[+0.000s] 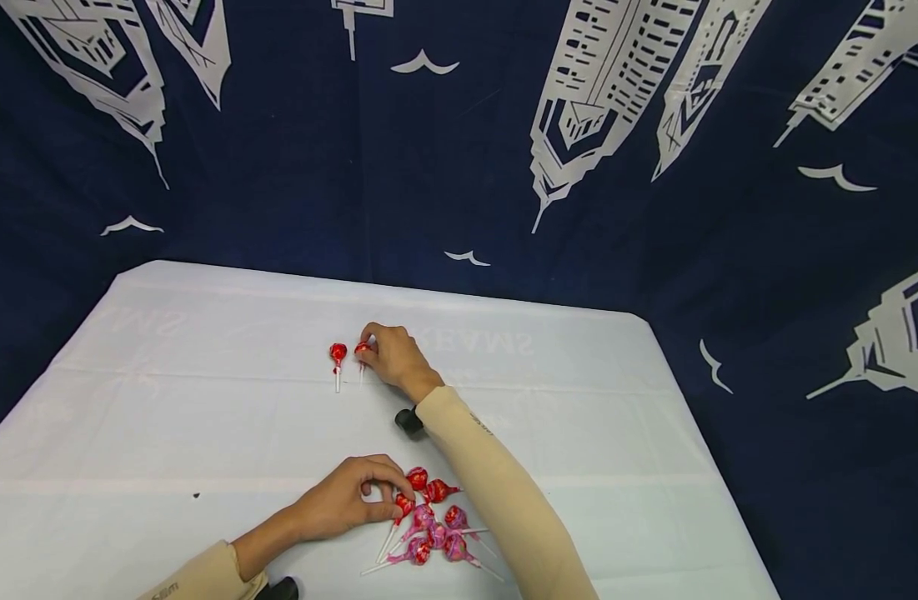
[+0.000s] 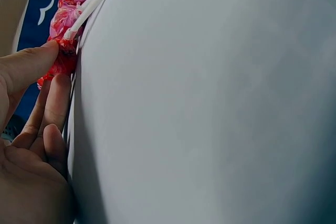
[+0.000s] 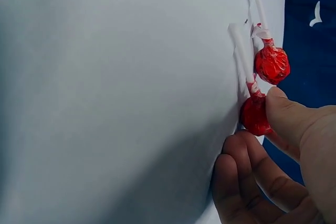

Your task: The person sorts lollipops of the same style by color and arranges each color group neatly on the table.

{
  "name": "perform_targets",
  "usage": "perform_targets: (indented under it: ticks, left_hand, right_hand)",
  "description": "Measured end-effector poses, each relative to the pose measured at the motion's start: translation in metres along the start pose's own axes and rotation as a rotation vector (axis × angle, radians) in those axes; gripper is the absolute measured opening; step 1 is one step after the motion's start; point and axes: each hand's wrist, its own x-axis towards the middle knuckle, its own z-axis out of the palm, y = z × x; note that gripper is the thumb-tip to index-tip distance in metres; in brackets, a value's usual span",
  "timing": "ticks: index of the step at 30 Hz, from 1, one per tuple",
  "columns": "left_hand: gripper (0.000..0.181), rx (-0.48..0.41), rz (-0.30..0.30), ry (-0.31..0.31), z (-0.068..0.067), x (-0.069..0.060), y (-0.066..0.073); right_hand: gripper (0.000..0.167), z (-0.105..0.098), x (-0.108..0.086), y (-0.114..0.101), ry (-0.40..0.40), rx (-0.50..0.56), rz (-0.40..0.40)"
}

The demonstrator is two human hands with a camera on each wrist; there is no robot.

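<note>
The right hand (image 1: 398, 357) pinches a red-wrapped lollipop (image 1: 363, 347) by its head near the far part of the table. Just left of it lies another red lollipop (image 1: 338, 353), its stick toward the near edge; the right wrist view shows the held lollipop (image 3: 255, 115) beside the other one (image 3: 272, 64). Nearer the front, the left hand (image 1: 346, 500) pinches a red lollipop (image 1: 404, 503) at the left side of a pile of red and pink lollipops (image 1: 438, 534). In the left wrist view, thumb and fingers are around that red head (image 2: 64, 62).
A white cloth covers the table (image 1: 203, 400), with a small dark speck (image 1: 197, 496) at the left. Behind hangs a dark blue cloth (image 1: 428, 167) with white building prints. The right forearm (image 1: 511, 492) passes over the table just right of the pile.
</note>
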Motion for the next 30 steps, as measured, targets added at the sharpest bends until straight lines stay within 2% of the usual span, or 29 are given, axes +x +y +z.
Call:
perform_targets:
  ticks: [16,24,30]
  left_hand:
    - [0.015,-0.004,-0.031,-0.006,0.0002,0.0007,-0.0001]
    - [0.015,0.001,-0.039,-0.008,0.0004,0.0007,-0.0014]
    - [0.015,-0.004,-0.023,0.000,0.0001,0.0002,-0.0004]
  right_hand:
    - [0.027,-0.0016,-0.0016,0.0000,-0.013,0.005,0.016]
    - [0.036,-0.0054,-0.0034,-0.0004,-0.029,0.005,0.034]
    - [0.038,-0.0066,-0.0046,0.0035,-0.029,0.005,0.041]
